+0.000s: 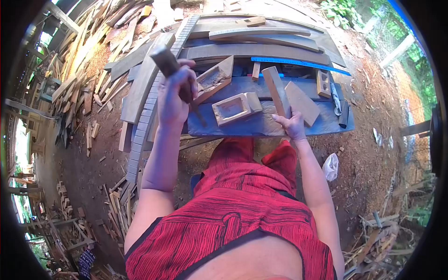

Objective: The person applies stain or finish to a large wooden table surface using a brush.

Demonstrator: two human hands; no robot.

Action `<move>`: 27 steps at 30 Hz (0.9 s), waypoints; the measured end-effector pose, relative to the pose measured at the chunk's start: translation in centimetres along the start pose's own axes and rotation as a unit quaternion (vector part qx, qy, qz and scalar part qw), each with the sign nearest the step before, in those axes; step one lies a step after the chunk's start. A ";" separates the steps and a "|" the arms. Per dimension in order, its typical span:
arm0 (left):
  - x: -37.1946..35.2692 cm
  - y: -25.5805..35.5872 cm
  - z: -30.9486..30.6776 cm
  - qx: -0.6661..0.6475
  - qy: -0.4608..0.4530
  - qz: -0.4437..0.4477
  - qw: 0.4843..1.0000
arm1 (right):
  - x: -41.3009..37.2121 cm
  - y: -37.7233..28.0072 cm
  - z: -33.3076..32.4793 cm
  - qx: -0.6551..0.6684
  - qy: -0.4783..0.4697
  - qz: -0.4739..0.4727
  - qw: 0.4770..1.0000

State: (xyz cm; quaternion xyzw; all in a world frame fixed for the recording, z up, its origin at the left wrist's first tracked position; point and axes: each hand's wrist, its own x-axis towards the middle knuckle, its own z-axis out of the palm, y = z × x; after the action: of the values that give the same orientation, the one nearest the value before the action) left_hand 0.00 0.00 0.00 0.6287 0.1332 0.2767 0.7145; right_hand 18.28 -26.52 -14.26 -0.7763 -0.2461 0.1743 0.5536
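My left hand [175, 91] is raised over the left part of the bench, its fingers wrapped round a chisel [166, 61]. This tool has a thick dark handle end up and a narrow end slanting down; motion blurs it. My right hand [291, 126], at the bench's front edge, grips the lower end of a wooden bar [276, 91]. Beside that bar a flat wooden piece [302, 103] lies on the bench. Between my hands sits a wooden block with a rectangular hollow [231, 109]. Behind it rests another hollowed block with a pointed end [214, 79].
The dark workbench [263, 127] carries long boards [261, 52] at its back and a blue ruler [298, 64]. A small block with holes [323, 84] stands at right. Slatted wood [140, 135] runs along the left. Scrap wood [86, 56] and a white plastic bag [330, 167] lie on the ground.
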 end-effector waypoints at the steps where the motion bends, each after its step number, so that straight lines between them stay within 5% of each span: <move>1: 0.3 0.5 0.7 -0.107 0.002 0.031 0.994 | 0.0 0.0 -0.2 0.005 0.012 -0.020 1.000; 2: 0.7 0.4 1.3 -0.213 0.004 0.061 0.975 | -0.1 0.0 -0.5 0.010 0.024 -0.039 0.999; 7: 1.9 -1.4 3.2 -0.263 0.016 0.063 0.963 | 0.0 0.1 0.1 0.023 0.009 -0.006 1.000; 22: 3.8 -8.4 3.7 0.064 0.170 0.258 0.949 | 0.1 0.6 0.2 0.029 0.020 -0.012 0.999; 27: 4.2 -7.5 5.6 -0.018 0.174 0.288 0.942 | 0.1 1.0 0.3 0.038 0.031 -0.037 0.998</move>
State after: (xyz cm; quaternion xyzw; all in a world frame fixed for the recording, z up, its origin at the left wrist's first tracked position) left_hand 8.13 -2.69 -5.60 0.5696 0.0638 0.5776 0.5813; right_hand 18.39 -26.45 -15.33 -0.7502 -0.2507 0.1383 0.5961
